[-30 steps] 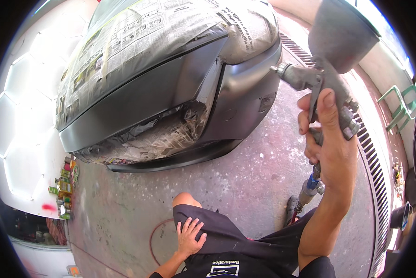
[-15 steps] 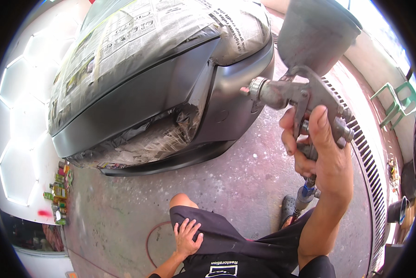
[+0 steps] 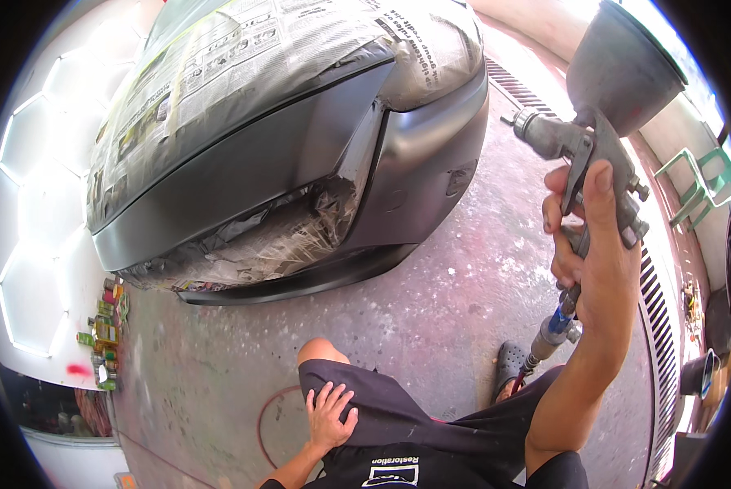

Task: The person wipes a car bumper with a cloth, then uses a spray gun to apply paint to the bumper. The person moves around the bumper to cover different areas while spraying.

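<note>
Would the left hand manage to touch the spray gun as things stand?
Probably yes: the left hand lies spread on the dark shorts, holding nothing, and nothing visible blocks the way to the spray gun in the raised right hand, though it must reach across.

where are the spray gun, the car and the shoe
Spray gun (image 3: 614, 148): head view, on its metal body.
Car (image 3: 259, 163): head view, on its dark, bare-looking panel below the newspaper.
Shoe (image 3: 510, 361): head view, on its upper.

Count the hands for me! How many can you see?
2: the left hand rests on the dark shorts, and the right hand is wrapped around the spray gun.
</note>
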A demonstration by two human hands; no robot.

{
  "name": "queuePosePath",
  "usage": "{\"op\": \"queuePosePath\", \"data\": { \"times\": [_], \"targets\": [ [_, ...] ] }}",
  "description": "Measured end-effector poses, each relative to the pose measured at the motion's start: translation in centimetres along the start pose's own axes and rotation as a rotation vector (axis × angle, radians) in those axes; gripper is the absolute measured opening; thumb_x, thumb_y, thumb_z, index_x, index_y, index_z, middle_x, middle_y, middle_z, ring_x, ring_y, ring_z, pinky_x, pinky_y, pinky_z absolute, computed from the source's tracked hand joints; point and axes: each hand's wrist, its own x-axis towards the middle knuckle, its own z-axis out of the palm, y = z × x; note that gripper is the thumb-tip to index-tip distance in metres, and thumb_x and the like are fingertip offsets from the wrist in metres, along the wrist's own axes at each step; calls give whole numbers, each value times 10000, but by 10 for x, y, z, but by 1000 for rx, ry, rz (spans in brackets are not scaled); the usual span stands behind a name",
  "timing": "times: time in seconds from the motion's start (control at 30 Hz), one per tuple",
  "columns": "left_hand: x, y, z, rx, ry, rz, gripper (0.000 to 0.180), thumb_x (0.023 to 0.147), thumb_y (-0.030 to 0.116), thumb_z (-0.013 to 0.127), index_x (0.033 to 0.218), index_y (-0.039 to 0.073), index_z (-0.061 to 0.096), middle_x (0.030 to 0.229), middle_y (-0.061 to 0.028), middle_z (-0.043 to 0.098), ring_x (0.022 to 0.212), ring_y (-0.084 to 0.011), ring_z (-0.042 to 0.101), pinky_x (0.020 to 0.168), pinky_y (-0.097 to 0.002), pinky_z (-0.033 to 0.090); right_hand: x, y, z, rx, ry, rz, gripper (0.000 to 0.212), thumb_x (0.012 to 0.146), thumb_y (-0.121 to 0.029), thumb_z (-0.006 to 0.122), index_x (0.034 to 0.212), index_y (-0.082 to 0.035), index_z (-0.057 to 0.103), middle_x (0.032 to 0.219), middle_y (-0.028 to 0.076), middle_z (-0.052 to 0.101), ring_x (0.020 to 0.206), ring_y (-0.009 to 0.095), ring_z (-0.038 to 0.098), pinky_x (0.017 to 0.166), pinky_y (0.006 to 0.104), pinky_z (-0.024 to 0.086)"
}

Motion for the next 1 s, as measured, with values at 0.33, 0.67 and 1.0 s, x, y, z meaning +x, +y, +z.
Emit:
{"op": "queuePosePath", "data": {
  "times": [0.33,0.67,1.0],
  "targets": [
    [1,4,4,-38,50,11,413,913,348,760,1269,145,807,1431,-77,723,1470,-326,553,1282,-656,245,-52,3,-2,-16,-532,-57,758,1068,-694,632,1235,42,695,810,96,666,494,36,376,460,226,251],
    [1,-1,-1,-64,65,-2,405,934,353,747,1265,124,796,1436,-68,714,1482,-306,536,1277,-652,251,-80,5,26,-162,-233,-71,633,1142,-611,554,1261,1,662,873,76,652,495,22,352,458,213,274],
    [-4,-4,-1,-102,94,-15,380,940,360,760,1247,140,802,1427,-54,720,1476,-287,540,1282,-624,238,-125,0,76,-9,-580,-30,689,1090,-607,650,1326,41,667,917,118,709,546,41,397,513,226,286]
  ]
}}
